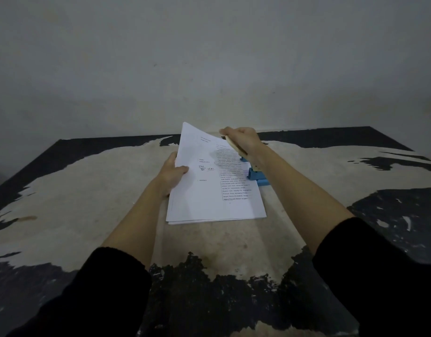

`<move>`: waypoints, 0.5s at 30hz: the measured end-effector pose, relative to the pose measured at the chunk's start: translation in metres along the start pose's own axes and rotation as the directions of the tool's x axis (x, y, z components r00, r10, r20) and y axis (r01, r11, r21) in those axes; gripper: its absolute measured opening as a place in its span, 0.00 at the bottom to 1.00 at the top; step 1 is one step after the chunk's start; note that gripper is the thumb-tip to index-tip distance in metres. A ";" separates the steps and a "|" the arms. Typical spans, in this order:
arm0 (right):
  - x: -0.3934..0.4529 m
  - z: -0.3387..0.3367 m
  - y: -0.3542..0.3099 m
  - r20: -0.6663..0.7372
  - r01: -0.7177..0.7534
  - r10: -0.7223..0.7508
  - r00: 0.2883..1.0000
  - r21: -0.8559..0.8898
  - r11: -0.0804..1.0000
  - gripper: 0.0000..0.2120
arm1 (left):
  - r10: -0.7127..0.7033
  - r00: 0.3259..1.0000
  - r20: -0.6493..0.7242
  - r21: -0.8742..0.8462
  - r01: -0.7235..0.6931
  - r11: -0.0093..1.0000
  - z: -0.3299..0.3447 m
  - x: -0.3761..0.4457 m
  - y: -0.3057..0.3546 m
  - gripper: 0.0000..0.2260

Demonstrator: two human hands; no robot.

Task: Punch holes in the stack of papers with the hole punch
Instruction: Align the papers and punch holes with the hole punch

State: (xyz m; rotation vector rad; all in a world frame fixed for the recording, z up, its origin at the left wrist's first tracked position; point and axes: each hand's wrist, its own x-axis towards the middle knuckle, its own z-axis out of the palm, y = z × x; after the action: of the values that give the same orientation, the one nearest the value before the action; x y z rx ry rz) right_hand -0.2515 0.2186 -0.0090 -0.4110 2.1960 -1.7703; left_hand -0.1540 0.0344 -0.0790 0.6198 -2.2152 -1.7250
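A stack of white printed papers (209,190) lies in the middle of the table, its far end curled upward. My left hand (173,173) grips the stack's left edge, thumb on top. A blue hole punch (257,175) with a pale lever sits at the stack's right edge, which reaches into it. My right hand (243,139) is closed around the pale lever, above the punch. My right forearm hides part of the punch.
The worn table (88,190) has a pale scuffed surface with dark patches of remaining black coating. A plain grey wall (209,69) rises right behind the table's far edge. Both my arms wear black sleeves pushed up.
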 end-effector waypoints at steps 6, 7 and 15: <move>0.001 -0.001 -0.001 0.007 -0.034 0.034 0.999 -0.001 0.999 0.17 | 0.006 1.000 -0.004 0.003 -0.006 1.000 -0.002 0.003 -0.004 0.17; 0.001 -0.002 -0.001 0.011 -0.039 0.039 0.999 0.002 0.999 0.17 | 0.002 1.000 -0.008 0.008 -0.002 1.000 -0.004 0.004 -0.005 0.18; 0.002 -0.002 -0.002 -0.006 -0.016 0.016 1.000 -0.050 0.999 0.18 | 0.037 0.998 -0.050 0.049 -0.035 0.998 -0.024 0.004 -0.011 0.18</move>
State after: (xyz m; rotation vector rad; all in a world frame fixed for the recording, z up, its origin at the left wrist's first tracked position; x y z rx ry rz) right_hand -0.2541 0.2188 -0.0067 -0.3993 2.2450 -1.7133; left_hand -0.1445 0.0096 -0.0835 0.6240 -2.2247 -1.6248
